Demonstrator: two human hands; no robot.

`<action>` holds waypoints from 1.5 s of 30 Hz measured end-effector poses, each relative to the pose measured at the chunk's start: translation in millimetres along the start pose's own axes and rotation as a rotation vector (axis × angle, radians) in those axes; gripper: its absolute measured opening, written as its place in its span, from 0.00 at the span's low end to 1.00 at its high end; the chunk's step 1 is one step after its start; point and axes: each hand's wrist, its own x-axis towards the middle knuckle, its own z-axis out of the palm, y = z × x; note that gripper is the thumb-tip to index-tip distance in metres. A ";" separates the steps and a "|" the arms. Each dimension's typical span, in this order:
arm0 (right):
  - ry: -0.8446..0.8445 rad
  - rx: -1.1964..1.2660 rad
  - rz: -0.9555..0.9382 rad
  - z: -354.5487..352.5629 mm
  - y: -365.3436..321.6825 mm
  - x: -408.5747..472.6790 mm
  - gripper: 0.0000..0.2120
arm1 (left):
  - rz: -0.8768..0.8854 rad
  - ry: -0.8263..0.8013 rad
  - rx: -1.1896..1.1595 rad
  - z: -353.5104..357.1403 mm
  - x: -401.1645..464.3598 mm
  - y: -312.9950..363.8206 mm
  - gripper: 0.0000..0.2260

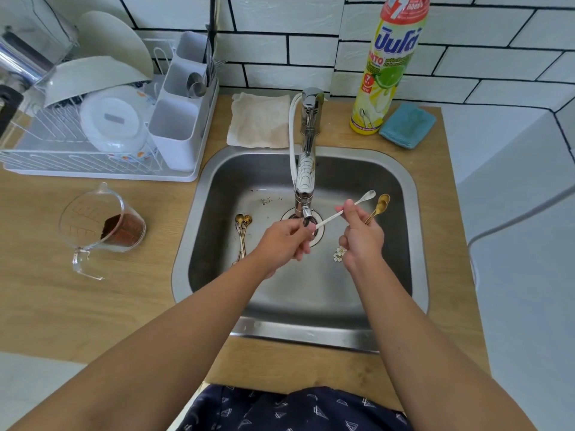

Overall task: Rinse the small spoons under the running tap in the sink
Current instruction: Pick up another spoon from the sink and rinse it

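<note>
Both my hands are over the steel sink point(217, 169), just below the tap point(306, 169). My right hand point(362, 241) grips several small spoons: a white spoon point(345, 209) sticks out to the upper right, gold spoons point(380, 206) fan out beside it, and flower-shaped handle ends point(339, 253) hang below my palm. My left hand point(284, 242) pinches the lower end of the white spoon right under the spout. Two or three gold spoons point(242, 234) lie on the sink floor at the left. I cannot see a stream of water.
A dish rack point(93, 132) with plates and a cutlery holder stands at the back left. A glass measuring jug point(102, 225) with brown powder sits on the wooden counter. Behind the sink lie a cloth point(261, 121), a dish-soap bottle point(390, 63) and a blue sponge point(407, 126).
</note>
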 end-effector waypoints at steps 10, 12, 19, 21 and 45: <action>-0.209 -0.169 0.076 16.8 22.5 -25.8 0.04 | -0.087 0.012 0.147 -12.3 -5.3 -3.4 0.14; -0.290 -0.231 0.089 19.7 30.4 -33.2 0.05 | -0.093 0.039 0.203 -18.7 -8.8 -8.4 0.15; -0.147 -0.167 0.089 25.2 13.7 -21.4 0.13 | -0.015 0.046 0.484 -33.4 -22.6 -17.8 0.14; -0.185 -0.214 0.097 22.6 19.0 -25.5 0.09 | -0.020 -0.010 0.451 -34.1 -24.7 -19.4 0.12; -0.220 -0.497 -0.159 23.0 44.7 -29.6 0.15 | -0.114 -0.049 0.561 -45.5 -45.6 -18.5 0.20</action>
